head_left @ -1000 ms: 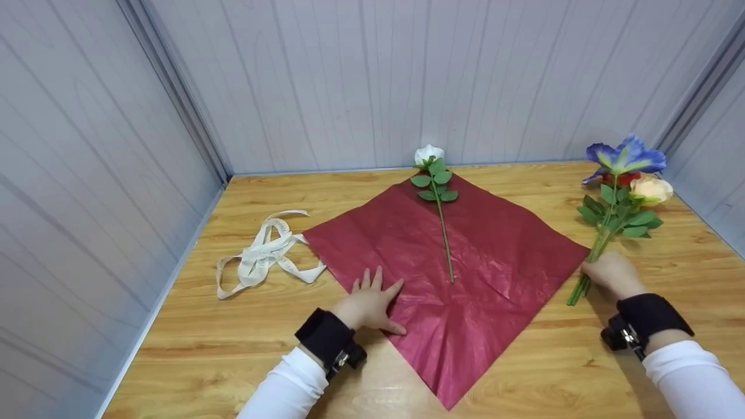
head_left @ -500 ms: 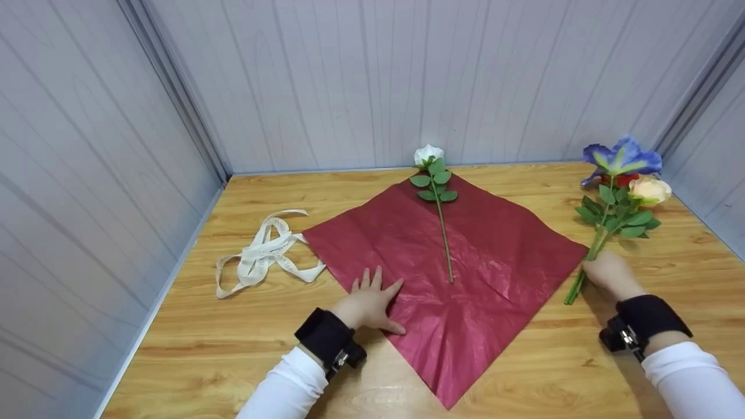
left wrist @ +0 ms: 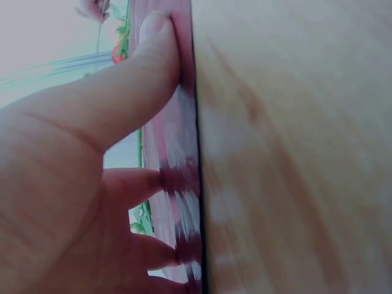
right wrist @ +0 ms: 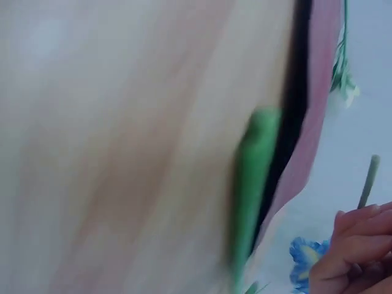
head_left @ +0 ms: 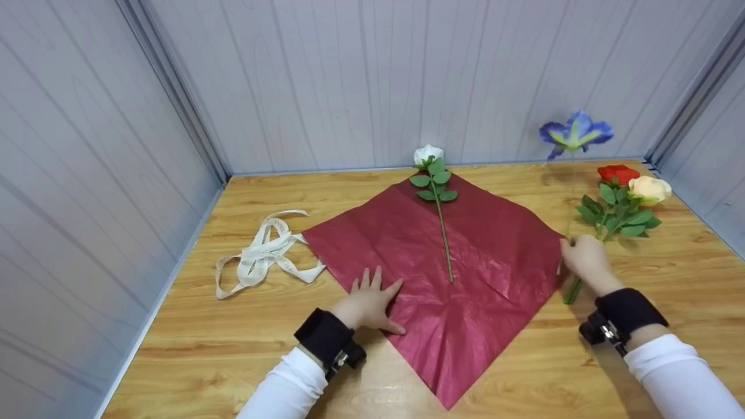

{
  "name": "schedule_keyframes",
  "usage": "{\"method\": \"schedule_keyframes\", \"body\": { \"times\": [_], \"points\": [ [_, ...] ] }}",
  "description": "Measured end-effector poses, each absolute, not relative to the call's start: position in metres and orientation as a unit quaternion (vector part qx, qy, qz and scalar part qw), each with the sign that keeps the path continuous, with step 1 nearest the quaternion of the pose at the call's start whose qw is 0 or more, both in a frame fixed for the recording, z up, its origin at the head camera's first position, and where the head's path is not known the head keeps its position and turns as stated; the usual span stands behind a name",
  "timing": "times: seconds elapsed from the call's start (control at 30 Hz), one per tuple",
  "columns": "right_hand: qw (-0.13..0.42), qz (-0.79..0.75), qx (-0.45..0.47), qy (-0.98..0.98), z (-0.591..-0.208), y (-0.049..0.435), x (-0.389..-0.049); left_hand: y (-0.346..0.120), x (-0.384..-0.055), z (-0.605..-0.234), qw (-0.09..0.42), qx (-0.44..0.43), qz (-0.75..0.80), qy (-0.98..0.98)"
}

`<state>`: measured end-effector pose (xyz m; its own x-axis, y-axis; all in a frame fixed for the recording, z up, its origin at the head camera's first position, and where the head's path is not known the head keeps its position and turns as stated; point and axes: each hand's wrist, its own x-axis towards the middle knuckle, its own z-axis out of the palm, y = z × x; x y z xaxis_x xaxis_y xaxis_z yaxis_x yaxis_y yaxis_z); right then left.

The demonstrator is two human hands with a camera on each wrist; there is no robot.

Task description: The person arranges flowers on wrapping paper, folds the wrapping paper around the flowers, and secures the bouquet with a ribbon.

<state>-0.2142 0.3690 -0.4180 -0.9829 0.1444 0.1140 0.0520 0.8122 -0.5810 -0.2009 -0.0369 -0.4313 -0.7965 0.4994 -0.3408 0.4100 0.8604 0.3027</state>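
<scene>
My left hand (head_left: 368, 302) lies with spread fingers on the lower left edge of a dark red sheet of wrapping paper (head_left: 483, 244). Between the fingers of my right hand (head_left: 589, 262) is the thin stem of a blue iris-like flower (head_left: 576, 132), raised above the table at the sheet's right corner. In the right wrist view the stem end (right wrist: 369, 180) pokes out past the curled fingers. A red rose (head_left: 618, 173) and a cream rose (head_left: 649, 189) lie beside that hand, their stems partly hidden by it. A white rose (head_left: 429, 154) lies along the sheet's middle, stem toward me.
A loosely heaped white printed ribbon (head_left: 262, 256) lies left of the sheet, one end against its edge. Grey panel walls (head_left: 349, 81) enclose the wooden table (head_left: 244, 355) at the back and both sides.
My right hand has drawn the blue flower out of the bunch, moving it left and up. The red and cream roses stay on the table. My left hand has not moved.
</scene>
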Motion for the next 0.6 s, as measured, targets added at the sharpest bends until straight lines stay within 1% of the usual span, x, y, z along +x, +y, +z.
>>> {"method": "schedule_keyframes", "body": {
  "times": [0.13,0.33,0.47,0.6],
  "points": [
    [0.109,0.298,-0.031,-0.948,-0.410,0.344,-0.222,-0.037,-0.201,-0.431,0.206,0.242,0.110,0.942],
    [0.110,0.302,-0.007,-0.947,-0.401,0.304,-0.234,-0.038,-0.201,-0.432,0.209,0.246,0.118,0.939],
    [0.113,0.307,0.016,-0.945,-0.401,0.279,-0.239,-0.038,-0.201,-0.432,0.207,0.248,0.120,0.939],
    [0.103,0.307,0.041,-0.945,-0.403,0.256,-0.241,-0.039,-0.202,-0.433,0.205,0.249,0.120,0.939]
  ]
}}
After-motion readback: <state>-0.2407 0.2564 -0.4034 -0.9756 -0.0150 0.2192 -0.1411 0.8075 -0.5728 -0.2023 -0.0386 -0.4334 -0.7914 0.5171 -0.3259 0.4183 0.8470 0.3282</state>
